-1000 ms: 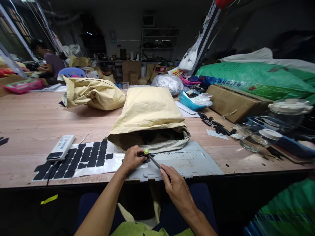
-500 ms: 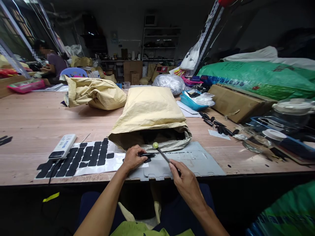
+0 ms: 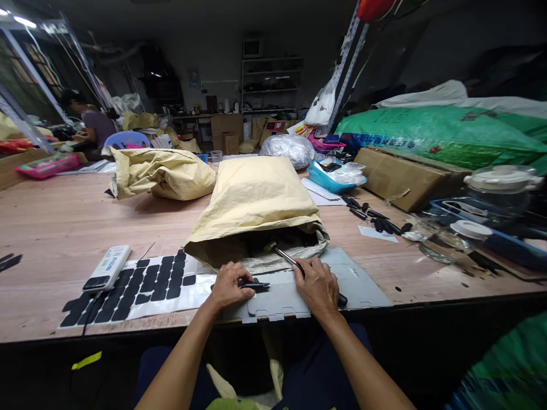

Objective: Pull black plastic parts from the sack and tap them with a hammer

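Observation:
My left hand rests on the grey board, its fingers closed on a slim black plastic piece that points right. In my right hand is a small hammer with a metal shaft and black handle. Its head lies at the mouth of a yellow woven sack. The sack is open toward me, with dark contents inside that I cannot make out. Left of my left hand is a white sheet of black rounded stickers.
A white device with a cable lies on the sticker sheet. Another yellow sack sits at the back left. To the right are loose black parts, a cardboard box and a clear jar. A person sits far left.
My right hand has turned and lowered onto the board, and the hammer's head has moved from above the black piece to the sack's mouth. My left hand stays almost in place.

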`<state>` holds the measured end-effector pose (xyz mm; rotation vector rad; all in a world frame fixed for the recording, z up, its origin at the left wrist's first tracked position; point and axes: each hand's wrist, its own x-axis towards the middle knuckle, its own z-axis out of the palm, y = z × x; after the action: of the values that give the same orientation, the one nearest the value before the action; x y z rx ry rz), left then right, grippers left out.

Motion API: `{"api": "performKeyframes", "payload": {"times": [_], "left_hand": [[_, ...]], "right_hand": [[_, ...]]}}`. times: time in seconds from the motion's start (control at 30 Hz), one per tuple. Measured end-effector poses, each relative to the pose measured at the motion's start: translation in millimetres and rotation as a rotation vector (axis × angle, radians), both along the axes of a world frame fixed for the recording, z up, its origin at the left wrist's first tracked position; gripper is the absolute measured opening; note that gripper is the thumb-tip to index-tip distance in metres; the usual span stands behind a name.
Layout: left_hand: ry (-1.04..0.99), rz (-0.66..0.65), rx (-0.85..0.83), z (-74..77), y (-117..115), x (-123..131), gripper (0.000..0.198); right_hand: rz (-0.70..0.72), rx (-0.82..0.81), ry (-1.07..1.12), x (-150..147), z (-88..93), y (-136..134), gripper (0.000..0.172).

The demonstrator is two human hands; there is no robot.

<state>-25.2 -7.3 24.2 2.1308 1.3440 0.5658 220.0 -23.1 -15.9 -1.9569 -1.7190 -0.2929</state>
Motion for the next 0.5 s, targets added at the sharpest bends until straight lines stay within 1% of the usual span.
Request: {"api": "performKeyframes", "payload": {"times": [0.07, 0.17, 0.27, 0.33, 0.4, 0.43, 0.5], "left_hand": [[-0.027, -0.052, 0.011, 0.2, -18, -2, 0.014], [-0.064, -0.160, 0.038, -8.0, -57, -8, 0.015], [0.029, -0.207, 0.042, -21.0, -96, -16, 0.021], [0.110, -0.226, 0.027, -26.0, -113, -20, 0.026], [0.142, -0.247, 0.014, -24.2, -122, -20, 0.035], [0.138, -0.260, 0.014, -20.2, -122, -19, 0.040], [0.096, -0.283, 0.033, -7.6, -112, -15, 0.046]], "right_hand": [[0.005, -0.003, 0.005, 0, 1.3, -1, 0.022], [-0.005, 0.000, 0.011, -1, 2.9, 0, 0.021], [-0.013, -0.003, 0.011, -1, 2.9, 0, 0.021], [-0.015, -0.005, 0.010, -2, 2.7, 0, 0.021], [-0.015, -0.010, 0.009, -2, 2.9, 0, 0.021], [-0.016, -0.013, 0.008, -2, 3.1, 0, 0.021], [-0.014, -0.018, 0.006, -3, 3.8, -1, 0.021]]}}
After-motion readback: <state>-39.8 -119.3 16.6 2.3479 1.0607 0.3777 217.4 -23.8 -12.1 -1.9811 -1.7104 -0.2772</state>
